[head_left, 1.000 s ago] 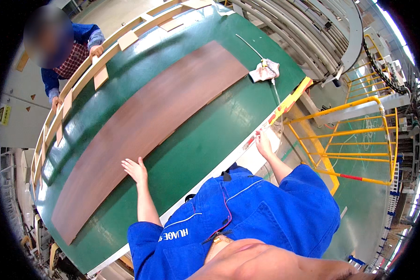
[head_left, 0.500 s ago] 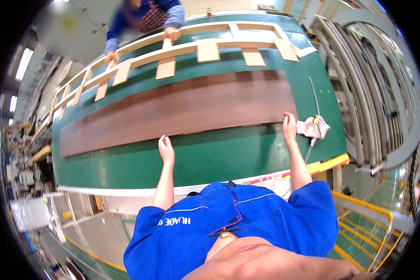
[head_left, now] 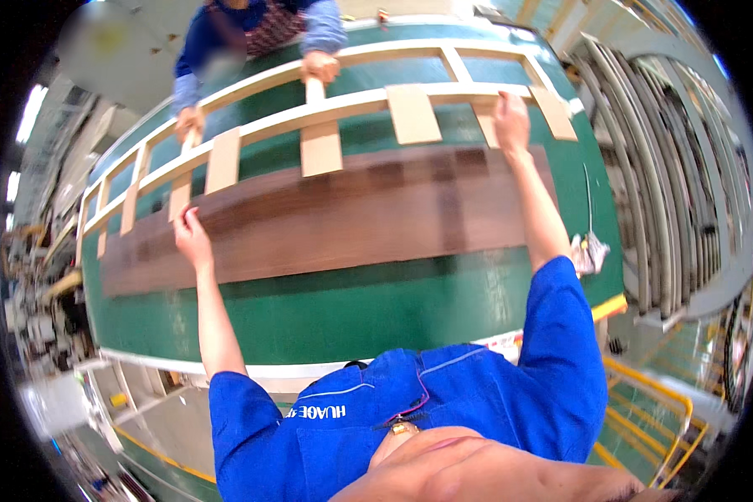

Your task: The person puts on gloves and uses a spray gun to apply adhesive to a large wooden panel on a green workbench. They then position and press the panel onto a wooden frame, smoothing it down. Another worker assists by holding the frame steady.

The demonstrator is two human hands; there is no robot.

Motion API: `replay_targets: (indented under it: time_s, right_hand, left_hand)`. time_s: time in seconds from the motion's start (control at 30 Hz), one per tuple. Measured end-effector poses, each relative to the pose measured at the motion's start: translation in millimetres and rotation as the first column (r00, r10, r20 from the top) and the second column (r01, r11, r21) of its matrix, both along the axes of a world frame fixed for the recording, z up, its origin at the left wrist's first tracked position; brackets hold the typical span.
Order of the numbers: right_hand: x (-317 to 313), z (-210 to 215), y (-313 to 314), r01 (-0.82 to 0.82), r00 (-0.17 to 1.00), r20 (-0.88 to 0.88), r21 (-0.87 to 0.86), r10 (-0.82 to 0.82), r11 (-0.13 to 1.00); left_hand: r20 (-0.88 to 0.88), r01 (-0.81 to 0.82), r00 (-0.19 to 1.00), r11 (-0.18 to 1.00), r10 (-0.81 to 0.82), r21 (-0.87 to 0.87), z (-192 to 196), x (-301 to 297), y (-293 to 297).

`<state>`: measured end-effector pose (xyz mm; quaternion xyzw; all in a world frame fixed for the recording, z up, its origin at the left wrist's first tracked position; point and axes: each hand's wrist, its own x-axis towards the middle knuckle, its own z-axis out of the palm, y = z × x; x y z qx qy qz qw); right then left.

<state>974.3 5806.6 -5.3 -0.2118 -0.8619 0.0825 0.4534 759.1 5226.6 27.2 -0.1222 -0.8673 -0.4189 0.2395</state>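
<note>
A long pale wooden frame (head_left: pixel 269 127) with crossbars and several flat tabs along its near side spans the far part of the green table (head_left: pixel 326 322). Under the tabs and nearer to me lies a dark brown wood-grain panel (head_left: pixel 343 222). My right hand (head_left: pixel 512 127) is closed at the frame's near rail, by a tab towards the right end. At the left, my left hand (head_left: pixel 194 240) has its fingers curled at the lower end of a pale tab (head_left: pixel 181 194), above the panel. A co-worker's two hands (head_left: pixel 320 67) grip crossbars from the far side.
A whitish cloth-like bundle (head_left: pixel 592 253) with a thin hose lies at the table's right side. Beyond that edge stands a rack of grey rollers (head_left: pixel 644 184). Yellow railing (head_left: pixel 648 393) runs at the lower right. Machinery and shelving line the left.
Both my hands have moved away from the panel's near side, the left one leftward, out to the frame. The frame has come nearer and slightly to the right, with the co-worker's hands on it.
</note>
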Motion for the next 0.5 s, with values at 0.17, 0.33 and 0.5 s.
replay_targets:
  time_s: [0.17, 0.33, 0.5]
  right_hand:
    - [54, -68, -105, -0.282, 0.954, 0.075, -0.095, 0.289, 0.955]
    - [172, -129, -263, -0.138, 0.92, 0.151, -0.737, 0.361, 0.662]
    - [215, -127, -344, -0.274, 0.699, 0.296, -0.73, 0.651, 0.626]
  left_hand:
    - [0.075, 0.03, 0.997, 0.999, -0.027, -0.041, -89, 17, -12]
    - [0.553, -0.04, 0.827, 0.97, -0.102, 0.239, -182, 114, -42]
    - [0.616, 0.218, 0.759, 0.974, -0.213, 0.068, -138, 241, -35]
